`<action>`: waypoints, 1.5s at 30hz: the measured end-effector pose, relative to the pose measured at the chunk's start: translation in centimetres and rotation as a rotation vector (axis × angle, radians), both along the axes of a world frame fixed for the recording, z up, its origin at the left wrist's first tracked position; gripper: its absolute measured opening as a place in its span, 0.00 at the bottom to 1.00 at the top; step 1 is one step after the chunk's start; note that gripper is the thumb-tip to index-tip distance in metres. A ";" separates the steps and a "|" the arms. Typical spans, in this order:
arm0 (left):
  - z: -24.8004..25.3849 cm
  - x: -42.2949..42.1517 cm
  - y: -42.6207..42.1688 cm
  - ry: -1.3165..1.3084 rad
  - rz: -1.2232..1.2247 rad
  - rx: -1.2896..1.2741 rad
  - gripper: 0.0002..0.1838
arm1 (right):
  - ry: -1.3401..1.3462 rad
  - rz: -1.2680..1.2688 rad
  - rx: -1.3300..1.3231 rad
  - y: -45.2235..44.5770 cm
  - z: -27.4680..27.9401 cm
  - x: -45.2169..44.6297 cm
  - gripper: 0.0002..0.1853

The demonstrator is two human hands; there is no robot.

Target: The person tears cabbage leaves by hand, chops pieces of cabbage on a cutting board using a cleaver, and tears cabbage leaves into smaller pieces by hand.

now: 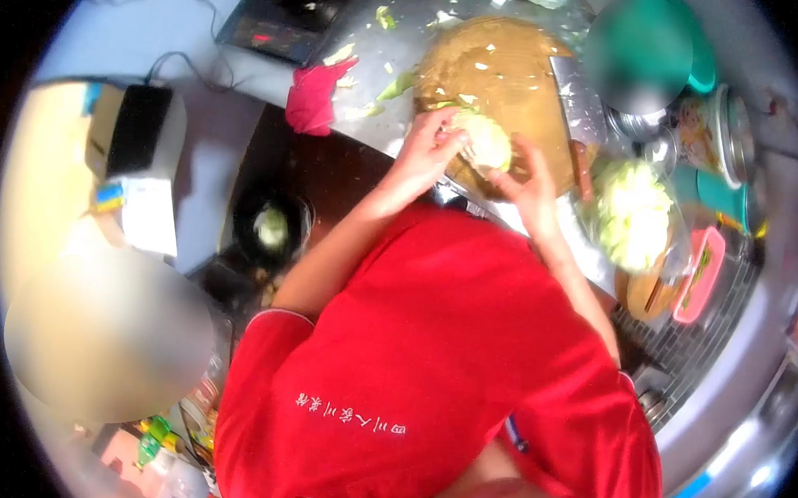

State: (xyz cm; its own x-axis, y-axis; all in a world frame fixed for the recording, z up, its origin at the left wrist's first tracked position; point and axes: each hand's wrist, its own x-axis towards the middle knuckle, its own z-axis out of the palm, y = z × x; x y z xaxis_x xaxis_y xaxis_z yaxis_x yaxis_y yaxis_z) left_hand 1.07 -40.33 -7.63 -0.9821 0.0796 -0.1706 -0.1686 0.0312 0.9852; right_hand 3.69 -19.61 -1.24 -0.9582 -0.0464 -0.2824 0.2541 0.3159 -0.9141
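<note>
A pale green cabbage piece (pixel 484 141) is held over the near part of a round wooden chopping board (pixel 487 61). My left hand (pixel 432 144) is closed on its left side, with the thumb and fingers pinching the edge. At the cabbage's right side is my right hand (pixel 534 179), fingers spread and the thumb tip close to the lower edge; whether it touches is blurred. A cleaver (pixel 579 101) lies along the board's right rim, its wooden handle toward me. More cabbage (pixel 634 213) sits heaped at the right in what looks like a clear bag.
A pink cloth (pixel 317 96) and scattered leaf scraps (pixel 395 87) lie left of the board. Green bowls (pixel 648 51) and a patterned tin (pixel 705 129) stand at the back right, near a pink tray (pixel 701 275). Below left is a dark bin (pixel 271 226) with a cabbage-like lump inside.
</note>
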 end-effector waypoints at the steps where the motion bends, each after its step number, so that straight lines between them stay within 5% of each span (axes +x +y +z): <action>1: 0.2 -0.1 1.0 0.059 0.053 -0.117 0.26 | 0.086 0.043 0.079 0.0 -0.5 0.1 0.34; 6: 0.3 -0.5 1.6 0.062 0.035 -0.143 0.24 | 0.289 0.138 0.214 0.6 -1.4 0.8 0.27; 11: 0.0 -0.9 1.6 0.084 -0.014 -0.163 0.24 | 0.436 0.205 0.366 -0.3 -3.2 0.6 0.36; 24: 0.1 -1.8 2.2 0.113 -0.076 -0.195 0.33 | 0.035 0.157 0.244 0.5 -0.1 -1.3 0.33; 34: 0.4 -2.4 2.0 0.213 -0.133 -0.316 0.48 | 0.108 0.278 0.248 1.2 0.5 -3.0 0.32; 45: -1.2 -2.6 2.5 0.341 -0.138 -0.416 0.46 | 0.074 0.041 0.318 0.4 -1.6 -3.2 0.25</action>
